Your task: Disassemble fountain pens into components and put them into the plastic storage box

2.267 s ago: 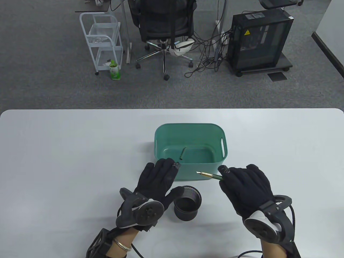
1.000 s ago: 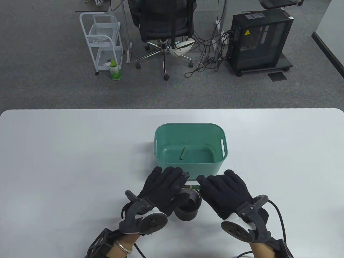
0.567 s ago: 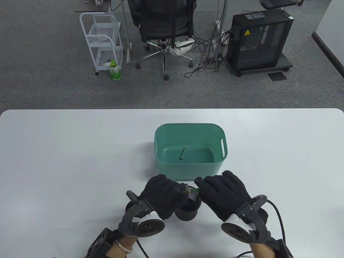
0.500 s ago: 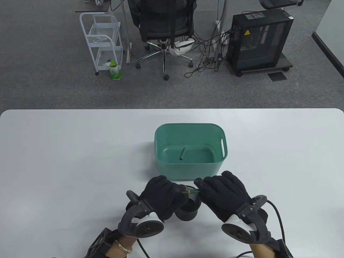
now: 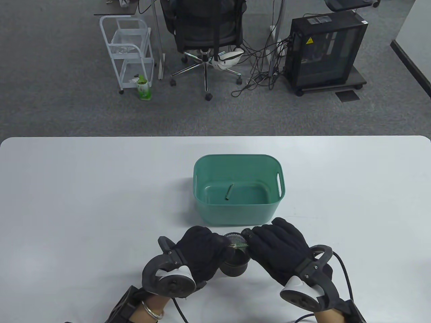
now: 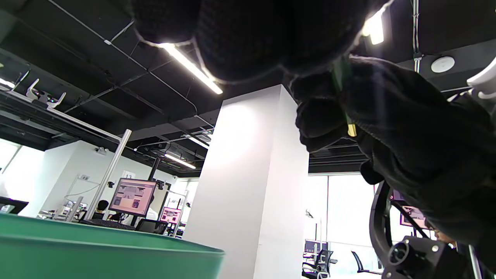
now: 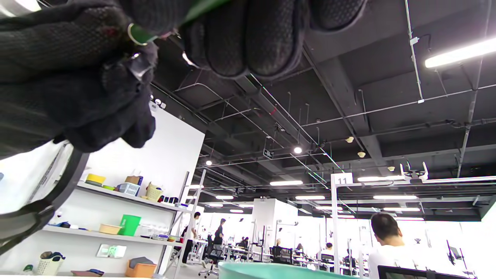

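White cart (image 5: 129,50), office chair (image 5: 207,33), computer tower (image 5: 325,50), green bottle (image 5: 143,89) on carpet

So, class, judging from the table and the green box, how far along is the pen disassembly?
Done: one pen part already lies in the green storage box. In hand: the left hand and right hand both grip a green fountain pen above the black pen holder. Left: separating this pen and boxing its pieces.

Storage box (image 5: 215,215) sits mid-worktop (image 5: 67,188) with one pen part (image 5: 229,192) inside; pen holder (image 5: 235,265) right in front, between both hands.
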